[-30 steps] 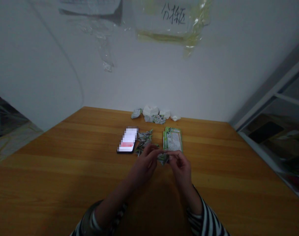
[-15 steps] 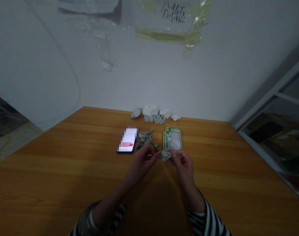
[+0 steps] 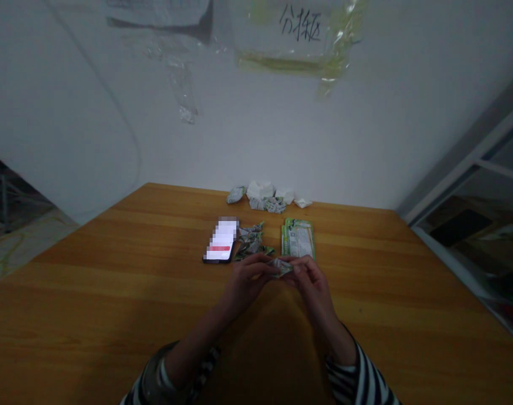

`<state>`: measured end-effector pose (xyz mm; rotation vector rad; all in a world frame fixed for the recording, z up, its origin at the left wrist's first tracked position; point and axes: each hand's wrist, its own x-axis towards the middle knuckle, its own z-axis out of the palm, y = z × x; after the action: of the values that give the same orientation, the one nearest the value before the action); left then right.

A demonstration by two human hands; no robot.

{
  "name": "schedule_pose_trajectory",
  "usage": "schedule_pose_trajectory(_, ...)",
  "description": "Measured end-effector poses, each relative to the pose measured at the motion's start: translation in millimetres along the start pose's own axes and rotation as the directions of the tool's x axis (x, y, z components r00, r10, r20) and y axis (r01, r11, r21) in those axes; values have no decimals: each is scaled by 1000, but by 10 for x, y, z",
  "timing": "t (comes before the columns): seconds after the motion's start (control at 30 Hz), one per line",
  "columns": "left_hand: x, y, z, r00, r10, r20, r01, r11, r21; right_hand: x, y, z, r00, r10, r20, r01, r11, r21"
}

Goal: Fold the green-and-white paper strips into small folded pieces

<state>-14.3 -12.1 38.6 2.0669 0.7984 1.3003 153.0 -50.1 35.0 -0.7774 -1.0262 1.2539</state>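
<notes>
Two hands met above the table, with a small folded piece of printed paper (image 3: 280, 268) pinched between them, just off the wood. The left hand (image 3: 246, 284) and the right hand (image 3: 313, 287) were both closed on it, the left fingertips (image 3: 267, 263) gripping one end and the right fingertips (image 3: 296, 268) the other. It looked light and thin, soft enough to crease under slight pressure yet springy at its folds. Its smooth printed face seemed likely to slip, so the folded ends looked the surest place to hold. Just past the left fingers lay a loose heap of folded paper bits (image 3: 250, 243), with a phone (image 3: 220, 241) on the heap's far left. Just past the right fingertips lay a stack of green printed leaflets (image 3: 297, 238), so any outward move that way had little room. Crumpled white paper lumps (image 3: 260, 192) sat farther off, near the table's far edge by the wall (image 3: 71, 101). The wooden table (image 3: 113, 281) ran well out to either side of the hands, leaving wide room there.
</notes>
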Motion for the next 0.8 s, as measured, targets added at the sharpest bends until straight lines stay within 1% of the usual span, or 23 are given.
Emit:
schedule_pose_trajectory(0.07,3,11,3,999,-27,-33,27,1000,-12,8,-38,-37,995,-26,93,38,991,-129)
schedule_pose_trajectory(0.1,1,21,6,998,-49,-32,48,999,-18,12,-54,-61,991,-40,125,66,975,-213)
schedule_pose_trajectory(0.13,-3,33,11,997,-73,-22,73,997,-25,17,-65,-84,989,-57,134,95,950,-296)
schedule_pose_trajectory(0.17,-9,48,20,994,-107,-10,107,994,-35,19,-68,-104,990,-78,117,116,922,-370)
schedule_pose_trajectory(0.23,-23,82,56,978,-208,-10,207,976,-68,18,-56,-118,992,-118,35,121,877,-465)
schedule_pose_trajectory(0.3,-31,121,113,935,-352,-48,341,927,-155,8,-22,-91,988,-133,-73,84,879,-469)
schedule_pose_trajectory(0.37,-28,157,176,871,-486,-77,442,842,-310,-6,19,-31,977,-113,-179,35,921,-389)
schedule_pose_trajectory(0.43,-18,180,227,816,-570,-97,481,762,-435,-17,57,33,963,-87,-256,10,957,-289)
schedule_pose_trajectory(0.47,-13,184,244,799,-592,-106,487,739,-465,-19,72,58,958,-79,-274,6,967,-256)
schedule_pose_trajectory(0.5,-11,181,253,792,-601,-111,489,732,-475,-19,84,76,956,-76,-282,8,972,-237)
schedule_pose_trajectory(0.53,-13,171,257,793,-599,-111,490,735,-470,-16,93,84,957,-75,-280,10,973,-229)
schedule_pose_trajectory(0.6,-27,137,251,810,-577,-102,487,760,-431,-3,106,76,966,-67,-248,9,974,-227)
schedule_pose_trajectory(0.67,-56,95,242,832,-548,-84,483,791,-375,13,112,49,984,-22,-177,-20,972,-234)
schedule_pose_trajectory(0.73,-87,61,238,846,-529,-70,487,819,-305,23,116,21,993,42,-111,-69,964,-258)
schedule_pose_trajectory(0.8,-107,39,238,853,-519,-49,492,832,-257,22,124,4,993,71,-89,-95,950,-296)
